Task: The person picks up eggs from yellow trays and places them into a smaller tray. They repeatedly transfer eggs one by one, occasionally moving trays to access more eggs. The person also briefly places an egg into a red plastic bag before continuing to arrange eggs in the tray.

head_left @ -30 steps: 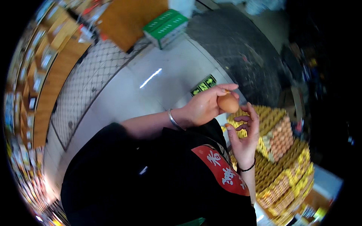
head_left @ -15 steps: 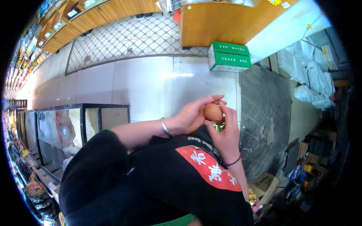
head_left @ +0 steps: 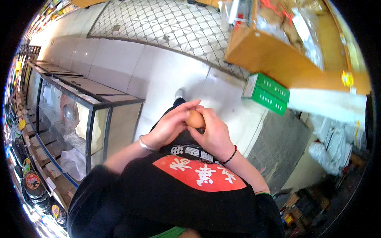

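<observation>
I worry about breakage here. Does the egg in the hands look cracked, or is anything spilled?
Nothing stands out. The brown egg looks whole, cupped between the left hand and right hand. No spill shows on the pale floor.

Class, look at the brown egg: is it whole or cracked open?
Whole, as far as visible: the brown egg shows a smooth, unbroken shell between the left hand and right hand; its covered sides cannot be judged.

I am standing in a small shop: a glass display counter [head_left: 85, 119] on my left, a wooden counter [head_left: 278, 59] ahead (a green carton [head_left: 266, 93] beneath it), tiled floor [head_left: 158, 75] underfoot.
</observation>
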A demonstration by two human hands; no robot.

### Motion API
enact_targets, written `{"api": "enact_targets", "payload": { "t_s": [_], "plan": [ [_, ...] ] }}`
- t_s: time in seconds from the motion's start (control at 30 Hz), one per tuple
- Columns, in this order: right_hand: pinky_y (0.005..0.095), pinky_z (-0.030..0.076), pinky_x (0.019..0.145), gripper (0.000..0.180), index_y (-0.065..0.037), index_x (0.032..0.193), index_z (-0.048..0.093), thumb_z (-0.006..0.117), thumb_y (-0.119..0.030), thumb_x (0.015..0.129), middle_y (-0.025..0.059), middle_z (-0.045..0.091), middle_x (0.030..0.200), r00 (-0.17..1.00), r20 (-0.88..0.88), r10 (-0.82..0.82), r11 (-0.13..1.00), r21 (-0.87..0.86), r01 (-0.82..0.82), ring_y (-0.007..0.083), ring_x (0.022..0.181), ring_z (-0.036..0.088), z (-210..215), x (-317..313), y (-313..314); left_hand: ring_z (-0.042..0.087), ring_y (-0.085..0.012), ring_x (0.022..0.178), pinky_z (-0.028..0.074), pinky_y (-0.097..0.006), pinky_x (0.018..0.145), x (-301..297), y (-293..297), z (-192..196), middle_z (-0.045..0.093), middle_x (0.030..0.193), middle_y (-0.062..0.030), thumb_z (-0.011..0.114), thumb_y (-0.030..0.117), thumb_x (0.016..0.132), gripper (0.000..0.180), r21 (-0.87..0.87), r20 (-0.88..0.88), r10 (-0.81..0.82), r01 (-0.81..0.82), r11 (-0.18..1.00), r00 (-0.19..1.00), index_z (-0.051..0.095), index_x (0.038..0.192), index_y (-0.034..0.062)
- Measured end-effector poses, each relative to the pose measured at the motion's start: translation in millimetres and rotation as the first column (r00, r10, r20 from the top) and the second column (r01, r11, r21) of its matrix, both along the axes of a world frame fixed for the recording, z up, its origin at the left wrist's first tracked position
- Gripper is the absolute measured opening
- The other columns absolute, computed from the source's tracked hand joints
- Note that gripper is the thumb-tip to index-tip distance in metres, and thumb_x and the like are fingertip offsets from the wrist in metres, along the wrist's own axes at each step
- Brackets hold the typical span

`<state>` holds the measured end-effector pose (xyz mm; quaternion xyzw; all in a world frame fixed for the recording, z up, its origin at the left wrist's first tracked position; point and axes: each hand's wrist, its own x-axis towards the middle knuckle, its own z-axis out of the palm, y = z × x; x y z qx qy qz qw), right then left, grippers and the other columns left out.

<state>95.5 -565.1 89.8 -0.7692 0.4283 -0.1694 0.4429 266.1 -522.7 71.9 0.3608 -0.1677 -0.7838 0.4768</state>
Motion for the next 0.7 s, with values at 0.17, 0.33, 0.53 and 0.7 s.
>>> {"api": "enact_targets", "payload": {
  "t_s": [0.17,0.33,0.53,0.7],
  "plan": [
    [0.0417,0.053,0.073,0.049,-0.005,0.115,0.050,0.073,-0.016,0.073,0.0167,0.056,0.107,0.985,-0.041,0.170,0.982,-0.076,-0.172,0.0351,0.091,0.062,-7.1,78.5,-102.1,0.041,-0.0179,0.132,0.040,-0.030,0.102,89.4,-80.4,5.2,0.042,0.142,-0.0126,0.050,-0.009,0.083,0.075,-0.097,0.320,-0.087,0.124,0.988,0.943,0.022,0.151,0.0060],
    [0.0420,0.054,0.071,0.053,-0.003,0.116,0.047,0.072,-0.013,0.071,0.0156,0.054,0.107,0.951,-0.105,0.292,0.947,-0.110,-0.303,0.0355,0.092,0.061,2.2,157.8,-196.1,0.057,-0.0118,0.101,0.052,-0.027,0.082,176.8,-182.5,21.1,0.047,0.133,-0.0113,0.056,-0.006,0.082,0.077,0.004,0.535,-0.361,0.426,0.905,0.764,0.024,0.151,0.0073],
    [0.0417,0.053,0.077,0.053,-0.002,0.119,0.045,0.071,-0.006,0.073,0.0187,0.051,0.113,0.932,-0.015,0.363,0.932,-0.006,-0.363,0.0376,0.097,0.060,10.2,210.9,-301.9,0.051,-0.0167,0.115,0.049,-0.031,0.094,245.7,-296.2,4.4,0.044,0.137,-0.0130,0.057,-0.007,0.080,0.083,-0.200,0.606,-0.381,0.597,0.777,0.699,0.019,0.152,0.0088],
    [0.0419,0.050,0.087,0.064,-0.002,0.131,0.038,0.068,0.001,0.074,0.0208,0.048,0.117,0.933,0.107,0.345,0.936,0.032,-0.350,0.0404,0.105,0.056,-15.4,245.0,-398.1,0.051,-0.0204,0.120,0.049,-0.031,0.093,277.2,-392.2,-7.8,0.042,0.142,-0.0150,0.057,-0.011,0.081,0.084,-0.228,0.552,-0.281,0.466,0.855,0.785,0.018,0.153,0.0108]
  ]
}}
